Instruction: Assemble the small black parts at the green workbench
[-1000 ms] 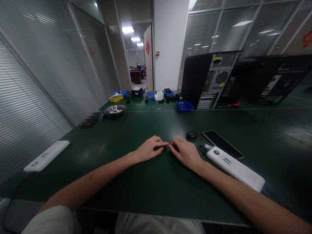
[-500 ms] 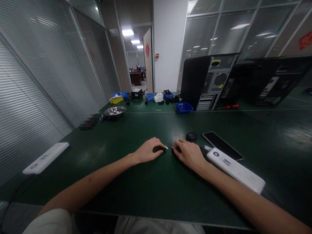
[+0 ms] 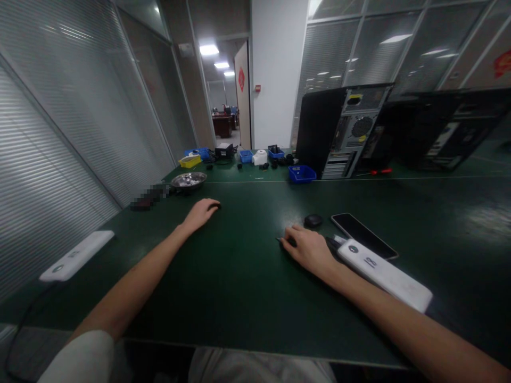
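My left hand (image 3: 199, 214) reaches out over the green table, left of the middle. Its fingers are curled round a small black object (image 3: 215, 206), mostly hidden, whose kind I cannot make out. Close to the middle of the table, my right hand (image 3: 305, 247) rests with thumb and fingers pinched on a thin cable, its small plug tip (image 3: 278, 239) poking out to the left. Behind that hand, a dark cable (image 3: 332, 243) leads to a white power bank (image 3: 385, 274) marked 18. A round black object (image 3: 313, 220) lies just beyond the right fingers.
A phone (image 3: 363, 234) lies beside the power bank. A second white power bank (image 3: 77, 256) with a cable is at left. Farther off are a metal bowl (image 3: 189, 181), a blue bin (image 3: 302, 174), a yellow tray (image 3: 190, 161) and a computer tower (image 3: 323, 133).
My left hand has moved left and away from me, parting from the right hand, with the small black object in its fingers. My right hand has stayed in place with the cable.
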Available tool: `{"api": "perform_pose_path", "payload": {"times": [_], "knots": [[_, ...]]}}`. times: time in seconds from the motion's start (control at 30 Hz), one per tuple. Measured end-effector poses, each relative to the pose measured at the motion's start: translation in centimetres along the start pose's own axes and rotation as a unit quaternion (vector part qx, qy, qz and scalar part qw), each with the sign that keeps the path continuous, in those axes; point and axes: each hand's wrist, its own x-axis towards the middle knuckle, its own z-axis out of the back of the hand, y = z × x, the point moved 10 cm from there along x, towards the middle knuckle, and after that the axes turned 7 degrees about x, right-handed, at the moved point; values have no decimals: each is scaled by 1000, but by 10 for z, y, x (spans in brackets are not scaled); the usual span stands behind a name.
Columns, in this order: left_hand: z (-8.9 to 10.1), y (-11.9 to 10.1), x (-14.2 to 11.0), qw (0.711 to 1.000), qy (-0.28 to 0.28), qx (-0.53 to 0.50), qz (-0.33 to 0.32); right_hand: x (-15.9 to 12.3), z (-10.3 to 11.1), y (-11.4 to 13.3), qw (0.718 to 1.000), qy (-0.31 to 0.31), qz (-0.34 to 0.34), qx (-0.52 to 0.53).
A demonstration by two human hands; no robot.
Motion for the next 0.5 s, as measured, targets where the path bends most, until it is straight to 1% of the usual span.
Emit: {"api": "perform_pose_path", "payload": {"times": [0.03,0.07,0.1,0.13,0.17,0.2,0.27,0.37,0.5], "knots": [[10,44,-4,996,-21,41,81,0,0,0,1000,1,1,4],[21,84,-11,982,-40,79,165,0,0,1,1000,2,2,8],[29,113,-19,972,-51,95,209,0,0,1,1000,4,3,11],[35,136,-27,962,-60,108,243,0,0,2,1000,6,4,14],[40,152,-34,954,-67,117,268,0,0,2,1000,6,4,16],[42,162,-39,949,-73,120,282,0,1,3,1000,6,4,17],[42,173,-44,941,-84,125,304,0,2,3,1000,7,2,19],[39,178,-45,934,-100,126,319,0,3,5,1000,10,-2,17],[39,180,-44,931,-122,123,320,0,4,5,1000,12,-5,16]]}}
